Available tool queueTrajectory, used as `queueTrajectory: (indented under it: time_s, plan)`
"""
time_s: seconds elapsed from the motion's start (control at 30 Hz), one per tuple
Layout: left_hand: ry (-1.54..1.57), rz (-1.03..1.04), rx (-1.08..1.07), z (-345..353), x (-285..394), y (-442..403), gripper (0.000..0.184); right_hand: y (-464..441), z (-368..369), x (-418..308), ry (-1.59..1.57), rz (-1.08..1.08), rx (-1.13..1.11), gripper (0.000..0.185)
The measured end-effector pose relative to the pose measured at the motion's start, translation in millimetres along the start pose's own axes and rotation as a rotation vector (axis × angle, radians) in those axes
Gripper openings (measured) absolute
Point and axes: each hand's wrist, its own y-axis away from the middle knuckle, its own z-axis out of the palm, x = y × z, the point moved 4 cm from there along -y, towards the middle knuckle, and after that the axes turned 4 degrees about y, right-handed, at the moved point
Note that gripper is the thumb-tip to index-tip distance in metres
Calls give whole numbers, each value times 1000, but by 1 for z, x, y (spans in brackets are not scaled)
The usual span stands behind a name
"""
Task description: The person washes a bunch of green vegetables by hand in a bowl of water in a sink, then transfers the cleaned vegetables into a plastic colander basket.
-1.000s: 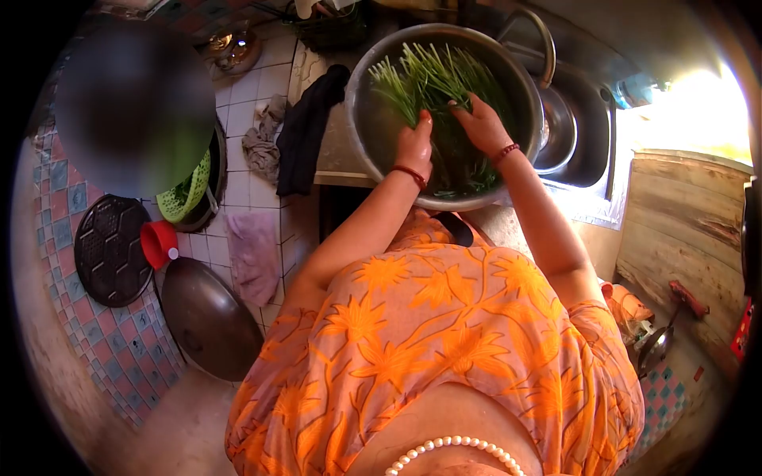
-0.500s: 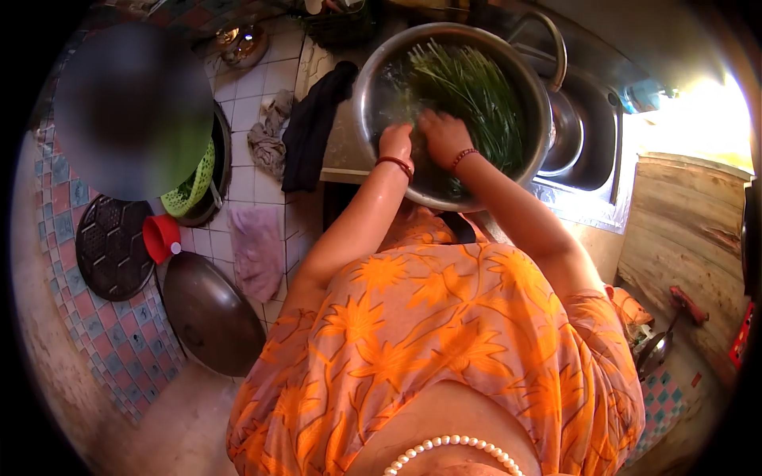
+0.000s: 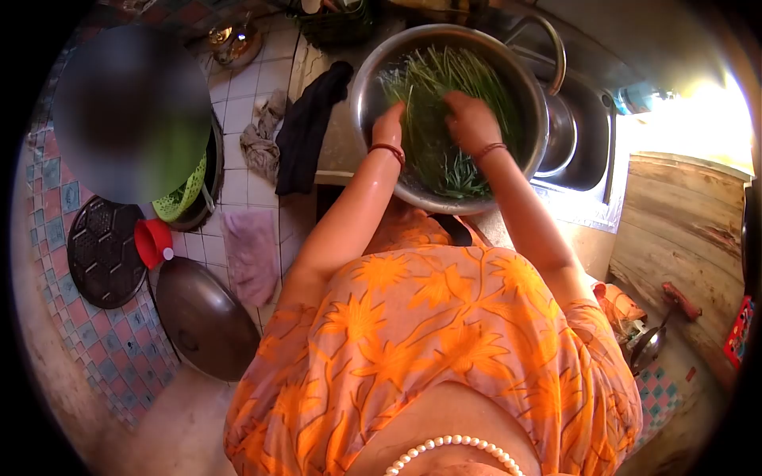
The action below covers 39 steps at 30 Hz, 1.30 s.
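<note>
A wide metal basin point(image 3: 530, 151) holds water and long, thin-stemmed leafy greens point(image 3: 464, 67). Both my hands are inside it. My left hand point(image 3: 389, 125), near the left wall, has its fingers closed at the edge of the greens; the fingertips are partly hidden. My right hand point(image 3: 475, 125) is curled over the greens near the middle, its fingertips out of sight among the stems. Leafy tips point(image 3: 460, 176) gather toward the near side of the basin.
Right of the basin is a steel sink point(image 3: 591, 151) with a metal pot point(image 3: 562, 135) and a curved faucet point(image 3: 559, 55). At left lie a dark cloth point(image 3: 313, 131), a pink cloth point(image 3: 250, 254), a large lid point(image 3: 208, 317), a red container point(image 3: 151, 242) and a green colander point(image 3: 184, 198).
My hands have moved apart, the right one going rightward and slightly up. The greens have spread leftward across the basin, and leafy tips now show at its near side.
</note>
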Motion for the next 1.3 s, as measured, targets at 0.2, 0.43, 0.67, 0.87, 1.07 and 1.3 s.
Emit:
queueTrajectory:
  time_s: [0.2,0.43,0.67,0.87,1.07,1.3]
  plan:
    - [-224,85,-18,-1,-20,-14,57,9,33,1,19,47,-316,47]
    - [-71,23,48,-1,-25,-13,65,14,59,0,85,148,-428,50]
    - [-36,31,-98,-3,-28,-14,74,-6,-41,-3,-37,89,-495,35]
    - [-166,206,5,-8,-32,-25,75,2,18,25,-1,-63,-330,42]
    - [-154,118,39,-11,-35,-27,74,7,44,13,341,47,-669,43]
    - [-75,77,-98,-15,-40,-38,78,7,-5,9,-66,-4,-412,40]
